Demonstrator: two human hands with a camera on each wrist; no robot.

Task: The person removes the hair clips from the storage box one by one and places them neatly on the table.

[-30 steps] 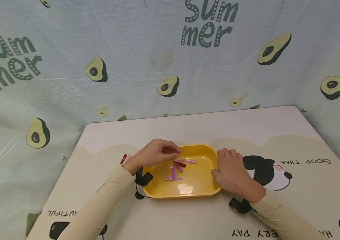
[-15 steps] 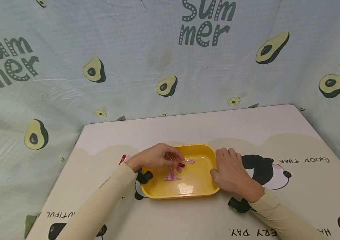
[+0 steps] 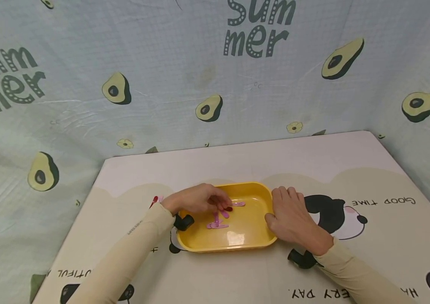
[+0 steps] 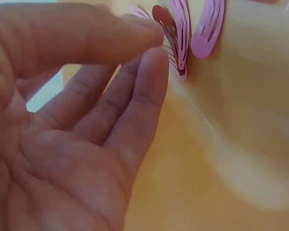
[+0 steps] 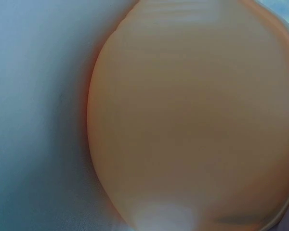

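Observation:
A yellow tray [image 3: 245, 236] lies on the table with several pink hair clips [image 3: 217, 225] and a red hair clip [image 3: 228, 209] in it. My left hand [image 3: 201, 198] reaches over the tray's left part. Thumb and forefinger close together at a fanned group of clips, pinching at a pale pink hair clip [image 4: 173, 60] partly hidden behind them. Beside the fingertips in the left wrist view are the red clip and another pink clip [image 4: 210, 36]. My right hand [image 3: 292, 217] grips the tray's right rim, thumb toward the inside. A blurred, rounded tan surface fills most of the right wrist view.
More clips, one of them a red clip [image 3: 154, 201], lie on the table left of the tray, beside my left wrist. The table [image 3: 215, 169] has a printed animal cover. A cloth [image 3: 169, 84] with avocado prints hangs behind and along both sides.
My left hand has moved down and slightly to the right onto the clips, its thumb and fingers drawing together. The right hand keeps its grip on the rim. The camera view shifts slightly.

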